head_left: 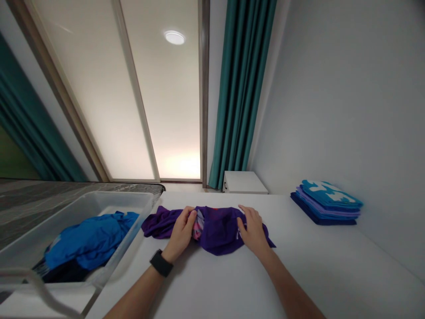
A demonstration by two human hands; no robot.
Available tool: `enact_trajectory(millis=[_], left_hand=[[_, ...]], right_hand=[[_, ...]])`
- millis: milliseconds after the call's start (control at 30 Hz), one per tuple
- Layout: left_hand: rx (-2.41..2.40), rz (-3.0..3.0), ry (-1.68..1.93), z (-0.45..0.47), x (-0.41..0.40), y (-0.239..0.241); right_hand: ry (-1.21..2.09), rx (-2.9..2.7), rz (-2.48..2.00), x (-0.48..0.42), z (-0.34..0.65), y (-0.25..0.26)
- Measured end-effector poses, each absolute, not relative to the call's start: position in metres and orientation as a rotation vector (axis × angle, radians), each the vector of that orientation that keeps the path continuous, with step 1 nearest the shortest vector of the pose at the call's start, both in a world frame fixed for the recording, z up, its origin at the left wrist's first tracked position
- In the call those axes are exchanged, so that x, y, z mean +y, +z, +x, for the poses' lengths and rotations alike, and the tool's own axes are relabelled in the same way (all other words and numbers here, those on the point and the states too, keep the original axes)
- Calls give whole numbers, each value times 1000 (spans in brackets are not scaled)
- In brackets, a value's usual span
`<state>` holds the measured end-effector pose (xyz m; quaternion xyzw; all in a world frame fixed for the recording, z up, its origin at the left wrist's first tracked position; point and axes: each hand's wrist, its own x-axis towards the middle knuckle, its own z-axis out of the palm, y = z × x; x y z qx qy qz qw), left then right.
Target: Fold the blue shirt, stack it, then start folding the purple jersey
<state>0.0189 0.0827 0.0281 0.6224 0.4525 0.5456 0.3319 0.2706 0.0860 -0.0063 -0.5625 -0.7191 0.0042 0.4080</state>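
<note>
A crumpled purple garment (pixel 219 232) with a patch of pink print lies across the white table in front of me. Its left part trails out in a bunched strip. My left hand (pixel 183 231), a black watch (pixel 161 263) on its wrist, pinches the fabric near the printed patch. My right hand (pixel 253 229) rests on the garment's right part, thumb and fingers spread apart. The garment's exact kind cannot be made out while it is bunched up.
At the left, a translucent plastic bin (pixel 99 198) holds blue and dark clothes (pixel 89 239). A stack of folded blue and lilac clothes (pixel 327 203) sits at the right by the wall. A white cabinet (pixel 245 182) stands beyond the table (pixel 215 288), before a teal curtain (pixel 244 88).
</note>
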Motion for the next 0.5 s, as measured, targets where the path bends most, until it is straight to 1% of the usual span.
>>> enact_trajectory(millis=[133, 233, 400, 500], left_hand=[[1178, 1725, 1332, 23, 77, 29], [1160, 1740, 1313, 26, 73, 31], [1086, 1730, 1294, 28, 73, 31], [1122, 1687, 1347, 24, 78, 31]], right_hand=[[152, -2102, -1141, 62, 230, 2], [164, -2227, -1060, 51, 210, 2], [134, -2128, -1125, 61, 216, -2], [150, -2011, -1202, 69, 232, 2]])
